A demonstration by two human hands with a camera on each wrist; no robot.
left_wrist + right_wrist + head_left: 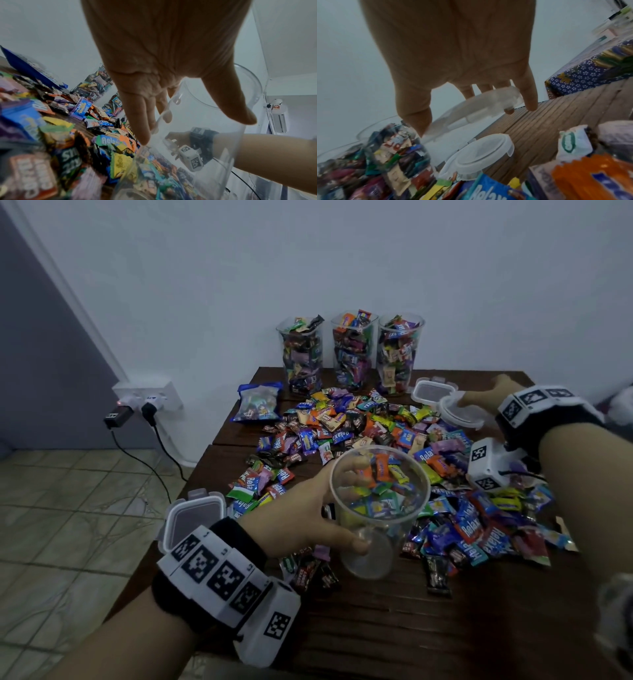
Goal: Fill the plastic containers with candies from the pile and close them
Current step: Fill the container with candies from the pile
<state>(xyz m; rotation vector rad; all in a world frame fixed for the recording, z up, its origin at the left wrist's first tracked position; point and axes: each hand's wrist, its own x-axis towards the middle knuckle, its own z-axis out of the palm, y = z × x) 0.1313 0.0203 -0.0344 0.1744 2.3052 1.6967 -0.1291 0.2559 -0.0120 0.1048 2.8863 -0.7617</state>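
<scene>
Dark slatted wooden table [394, 628], strewn with a pile of bright wrapped candies [359, 433]. Left hand [291, 518] wrapped round the clear, empty plastic container [378, 508], held upright, mouth up, above the pile's near edge. Right hand [496, 395] farther back at the right, pinching a translucent lid [460, 414], well apart from that mouth.

We can't read most wrappers in the candy pile [370, 440]. Left hand [301, 522] fingers sit behind the clear container [378, 508], distorted. Right hand [493, 395] fingertips are hidden behind the lid [460, 414]. Surface [445, 628] is cut off at right.
</scene>
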